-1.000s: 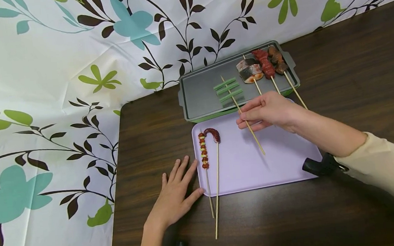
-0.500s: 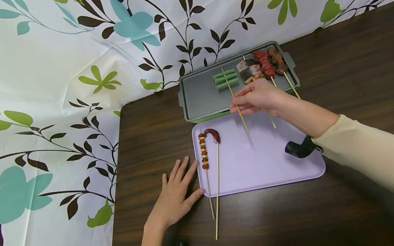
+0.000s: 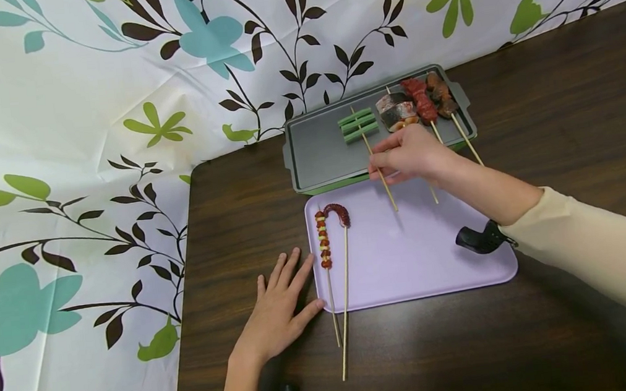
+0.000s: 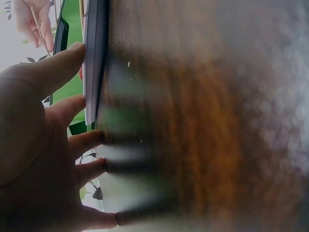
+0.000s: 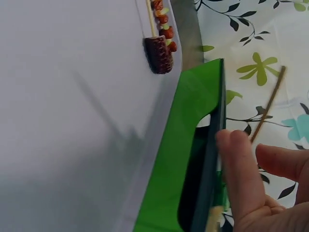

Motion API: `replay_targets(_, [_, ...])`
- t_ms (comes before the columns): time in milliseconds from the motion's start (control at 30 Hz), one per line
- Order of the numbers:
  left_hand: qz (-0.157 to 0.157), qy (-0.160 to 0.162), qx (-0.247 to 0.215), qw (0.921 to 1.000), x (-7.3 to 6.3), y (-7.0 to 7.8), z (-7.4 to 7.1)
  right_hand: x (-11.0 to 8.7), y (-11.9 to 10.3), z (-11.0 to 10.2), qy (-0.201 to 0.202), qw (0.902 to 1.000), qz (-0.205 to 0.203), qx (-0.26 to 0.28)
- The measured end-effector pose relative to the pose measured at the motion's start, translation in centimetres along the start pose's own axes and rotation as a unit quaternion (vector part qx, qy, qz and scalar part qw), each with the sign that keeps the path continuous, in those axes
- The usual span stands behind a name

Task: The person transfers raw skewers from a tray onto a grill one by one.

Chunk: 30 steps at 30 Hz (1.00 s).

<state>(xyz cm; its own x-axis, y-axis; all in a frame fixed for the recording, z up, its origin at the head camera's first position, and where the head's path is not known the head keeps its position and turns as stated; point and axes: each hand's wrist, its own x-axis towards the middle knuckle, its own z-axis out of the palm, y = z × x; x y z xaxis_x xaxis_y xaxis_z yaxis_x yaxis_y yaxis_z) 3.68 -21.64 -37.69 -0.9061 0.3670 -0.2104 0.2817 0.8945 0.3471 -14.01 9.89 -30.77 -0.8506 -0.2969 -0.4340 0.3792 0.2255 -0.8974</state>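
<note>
My right hand (image 3: 407, 153) pinches the bamboo stick of a skewer with green vegetable pieces (image 3: 359, 125) between thumb and fingers. Those green strips lie crosswise over the middle of a grey grill plate (image 3: 315, 158). In the right wrist view the stick (image 5: 270, 104) juts up past the thumb. My left hand (image 3: 275, 313) rests on the table with fingers spread, its index fingertip and thumb at the left edge of the lilac tray (image 3: 409, 268). In the left wrist view the thumb tip reaches the tray's side (image 4: 91, 63).
Right of the green skewer, fish (image 3: 397, 110), red meat (image 3: 420, 99) and brown meat (image 3: 441, 94) skewers lie on the grill, sticks toward me. A red-and-yellow skewer (image 3: 323, 241) and a curled tentacle skewer (image 3: 339, 212) lie on the tray's left, sticks overhanging its front. A patterned cloth (image 3: 167, 189) hangs behind.
My right hand has moved away from me toward the grill, and the green vegetable skewer has gone farther onto the plate. Over the last half second little moves. The left hand stays put.
</note>
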Motion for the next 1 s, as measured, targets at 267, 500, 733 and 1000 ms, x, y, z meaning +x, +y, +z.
replay_targets(267, [0.000, 0.001, 0.001, 1.0000, -0.1, 0.0, 0.1, -1.0, 0.1, 0.1, 0.000, 0.9966, -0.022, -0.080])
replay_targets(500, [0.000, 0.001, 0.001, 1.0000, -0.1, 0.1, 0.1, -1.7, 0.3, -0.2, -0.012, 0.9918, -0.043, -0.120])
replay_targets(733, [0.001, 0.003, 0.005, 1.0000, -0.1, 0.1, 0.1, -3.3, 0.3, -1.0, -0.025, 0.9841, -0.064, -0.164])
replay_targets(1000, [0.006, 0.007, 0.003, 1.0000, 0.0, 0.0, 0.1, -6.9, 0.1, -1.0, -0.004, 0.9765, -0.130, -0.171])
